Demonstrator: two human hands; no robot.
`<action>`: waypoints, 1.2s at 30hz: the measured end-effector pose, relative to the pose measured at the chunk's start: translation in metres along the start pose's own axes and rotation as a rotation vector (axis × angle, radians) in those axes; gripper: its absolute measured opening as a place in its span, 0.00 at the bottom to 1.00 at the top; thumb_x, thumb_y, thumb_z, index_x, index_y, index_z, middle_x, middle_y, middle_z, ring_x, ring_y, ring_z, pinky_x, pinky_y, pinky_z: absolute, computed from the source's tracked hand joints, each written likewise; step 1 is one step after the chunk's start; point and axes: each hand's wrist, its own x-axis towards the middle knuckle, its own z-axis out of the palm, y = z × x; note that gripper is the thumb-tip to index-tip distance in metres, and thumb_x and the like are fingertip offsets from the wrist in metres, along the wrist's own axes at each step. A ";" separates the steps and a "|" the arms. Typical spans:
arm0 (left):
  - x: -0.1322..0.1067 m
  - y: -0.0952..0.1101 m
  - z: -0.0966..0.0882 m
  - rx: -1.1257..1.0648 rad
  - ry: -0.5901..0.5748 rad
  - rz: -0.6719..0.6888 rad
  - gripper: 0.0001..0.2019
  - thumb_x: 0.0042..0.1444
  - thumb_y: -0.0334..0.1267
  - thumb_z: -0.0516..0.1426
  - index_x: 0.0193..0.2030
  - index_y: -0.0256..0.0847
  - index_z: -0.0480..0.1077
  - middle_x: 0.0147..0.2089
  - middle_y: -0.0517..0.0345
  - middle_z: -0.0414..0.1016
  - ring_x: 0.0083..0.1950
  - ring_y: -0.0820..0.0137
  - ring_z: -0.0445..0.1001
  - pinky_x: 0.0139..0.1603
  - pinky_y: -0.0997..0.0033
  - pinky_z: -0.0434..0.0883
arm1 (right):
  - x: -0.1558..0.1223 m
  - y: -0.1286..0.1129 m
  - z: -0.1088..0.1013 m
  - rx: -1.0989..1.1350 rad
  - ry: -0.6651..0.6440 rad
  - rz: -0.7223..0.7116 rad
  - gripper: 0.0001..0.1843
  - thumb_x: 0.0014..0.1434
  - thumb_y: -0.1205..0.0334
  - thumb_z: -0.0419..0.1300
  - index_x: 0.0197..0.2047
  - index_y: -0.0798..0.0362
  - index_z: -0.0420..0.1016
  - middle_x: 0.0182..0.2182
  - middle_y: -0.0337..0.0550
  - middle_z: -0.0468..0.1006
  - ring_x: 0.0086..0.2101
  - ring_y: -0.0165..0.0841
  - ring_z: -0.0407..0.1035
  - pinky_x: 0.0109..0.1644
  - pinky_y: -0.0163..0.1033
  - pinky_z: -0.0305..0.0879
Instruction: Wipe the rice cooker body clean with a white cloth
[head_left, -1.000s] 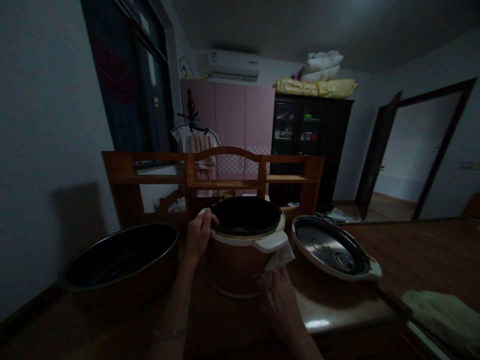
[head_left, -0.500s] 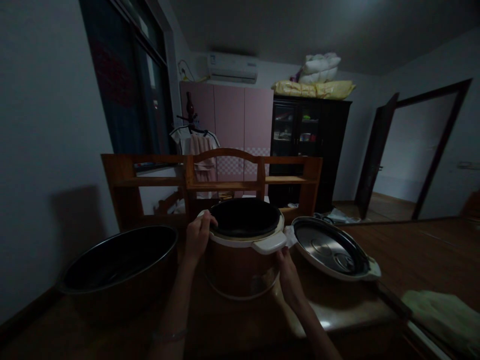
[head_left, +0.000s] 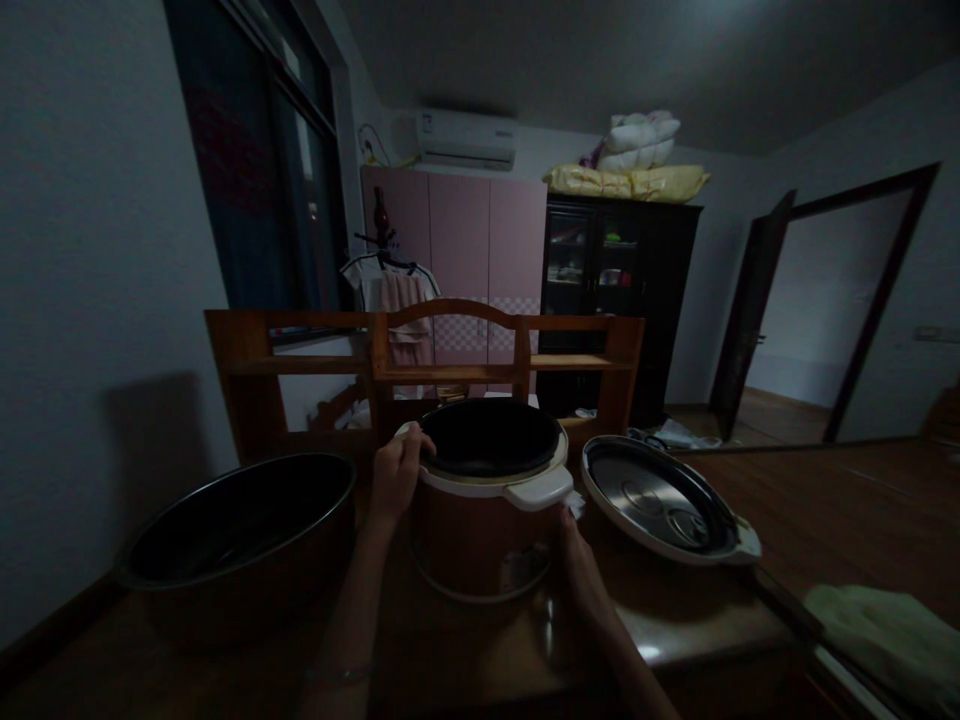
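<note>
A rice cooker body (head_left: 472, 540) with a white rim and a front handle stands upright on the desk, its lid off and its inside dark. My left hand (head_left: 399, 468) is closed over the left edge of the rim, fingertips at the opening. Beside the cooker's right side, below the handle, my right hand (head_left: 579, 555) pinches a white tissue (head_left: 574, 503). The detached lid (head_left: 660, 500) lies to the right, its metal inner face up. To the left sits a dark inner pot (head_left: 240, 580).
A wooden shelf rack (head_left: 450, 372) rises behind the cooker. The wall (head_left: 97, 300) borders the left side. A pale green cloth (head_left: 885, 640) lies at the lower right. Farther back are a pink wardrobe (head_left: 461, 240) and a dark cabinet (head_left: 667, 300).
My right hand and the tissue have shifted slightly down and right, away from the cooker's side. My left hand stays on the rim.
</note>
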 end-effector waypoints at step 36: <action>0.000 -0.004 0.000 0.006 0.003 -0.009 0.25 0.67 0.50 0.44 0.27 0.43 0.73 0.31 0.58 0.77 0.39 0.67 0.75 0.44 0.71 0.67 | -0.079 0.067 0.014 -0.852 0.054 -0.582 0.24 0.73 0.48 0.41 0.60 0.49 0.69 0.53 0.50 0.73 0.52 0.42 0.69 0.51 0.41 0.71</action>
